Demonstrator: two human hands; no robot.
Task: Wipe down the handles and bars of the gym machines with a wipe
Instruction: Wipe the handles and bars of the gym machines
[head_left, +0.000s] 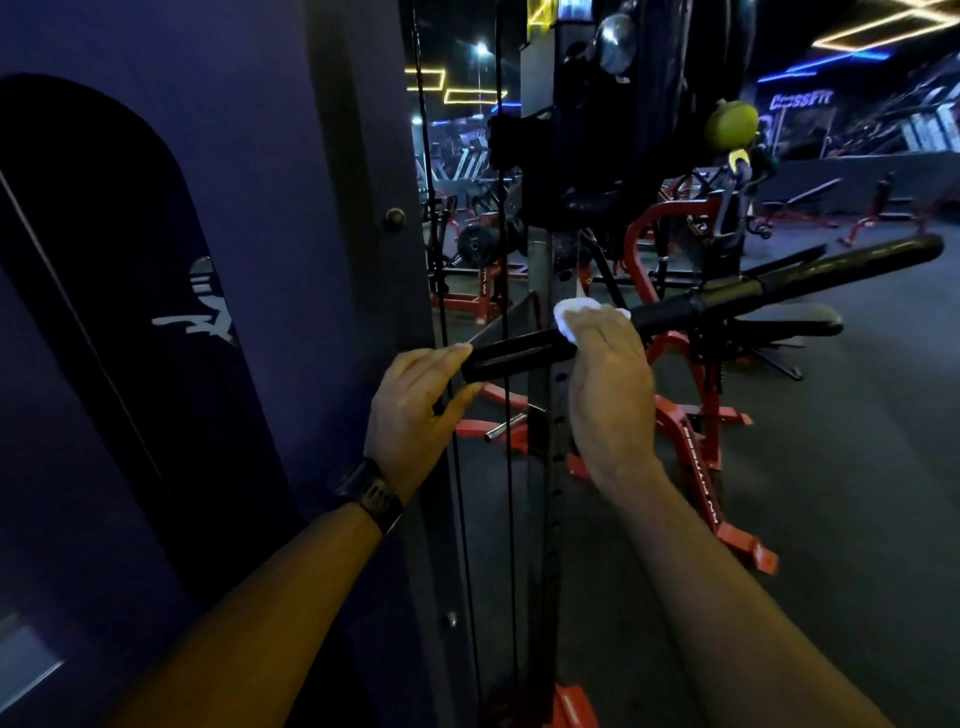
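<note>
hands both on the long black bar (727, 296) right now, the bar slanting up from its near left end toward the far right. left hand (415, 400) pinches that left end, fingers laid over the top and thumb tucked under the rubber grip. right hand (608, 374) sits just beside it along the bar, fingers curled over the top and clamping a white wipe (569, 314) against the bar; the wipe bunches out past the fingertips. dark watch (371, 493) on the left wrist. two black cables (506, 208) drop straight down behind the hands. purple panel (208, 208) fills the left side, red machine frames (696, 452) stand on the dark floor beyond, under neon strips in a dim gym.
</note>
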